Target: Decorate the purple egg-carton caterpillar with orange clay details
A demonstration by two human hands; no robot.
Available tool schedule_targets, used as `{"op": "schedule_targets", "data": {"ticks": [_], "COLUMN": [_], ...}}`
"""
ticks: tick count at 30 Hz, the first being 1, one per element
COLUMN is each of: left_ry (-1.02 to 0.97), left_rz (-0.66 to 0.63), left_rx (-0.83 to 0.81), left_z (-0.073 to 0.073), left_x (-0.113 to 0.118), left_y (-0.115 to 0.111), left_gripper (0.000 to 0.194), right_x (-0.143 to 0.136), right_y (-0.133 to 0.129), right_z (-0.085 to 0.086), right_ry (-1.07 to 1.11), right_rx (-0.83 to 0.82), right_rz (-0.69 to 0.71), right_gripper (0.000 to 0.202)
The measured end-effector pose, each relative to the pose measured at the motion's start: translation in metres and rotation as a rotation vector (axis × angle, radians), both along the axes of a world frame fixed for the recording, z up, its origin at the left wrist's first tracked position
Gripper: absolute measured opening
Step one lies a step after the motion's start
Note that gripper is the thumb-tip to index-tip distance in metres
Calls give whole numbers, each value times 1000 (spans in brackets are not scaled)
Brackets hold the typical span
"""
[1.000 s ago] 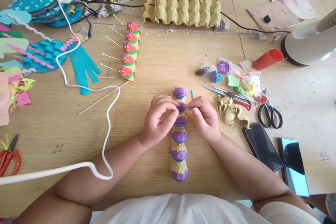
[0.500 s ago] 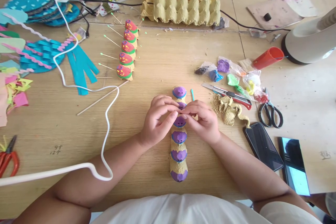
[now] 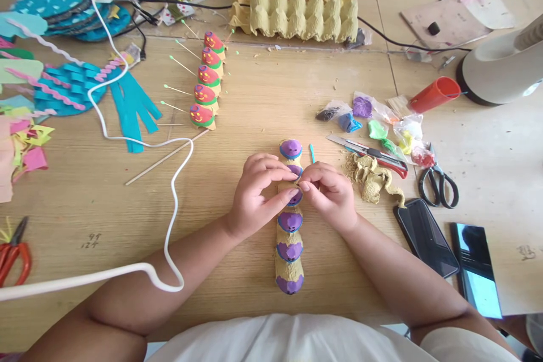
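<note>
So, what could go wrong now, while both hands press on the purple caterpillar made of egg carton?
1. The left hand and right hand pinch one segment of the caterpillar; hard pressure might dent the soft carton or smear the purple clay.
2. The white cable loops close to the left forearm; an elbow move could drag it.
3. The utility knife lies near the right hand.
</note>
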State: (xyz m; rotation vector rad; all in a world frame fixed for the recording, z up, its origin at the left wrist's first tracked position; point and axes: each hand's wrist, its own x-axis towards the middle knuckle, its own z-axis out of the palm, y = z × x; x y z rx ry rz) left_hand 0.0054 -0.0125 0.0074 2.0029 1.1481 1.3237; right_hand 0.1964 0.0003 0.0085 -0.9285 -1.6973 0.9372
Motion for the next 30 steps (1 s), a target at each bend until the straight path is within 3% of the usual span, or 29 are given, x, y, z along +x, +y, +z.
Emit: {"op": "schedule_targets", "data": {"ticks": [14, 18, 30], "left_ry": [-47, -80, -302], "left_rz": [20, 17, -83], "left_rx": [21, -18, -221], "left_z": [-1, -3, -10], "left_x": [-1, -2, 0], "left_y": [-1, 0, 1], "left_gripper": [5, 3, 9], "right_x": [1, 1, 0], "right_y": [-1, 0, 3], "right_z": [2, 1, -4], "right_ry": [22, 14, 71], "right_rx": [14, 100, 221], "right_rz": [33, 28, 111], "right_gripper": [21, 9, 25]}}
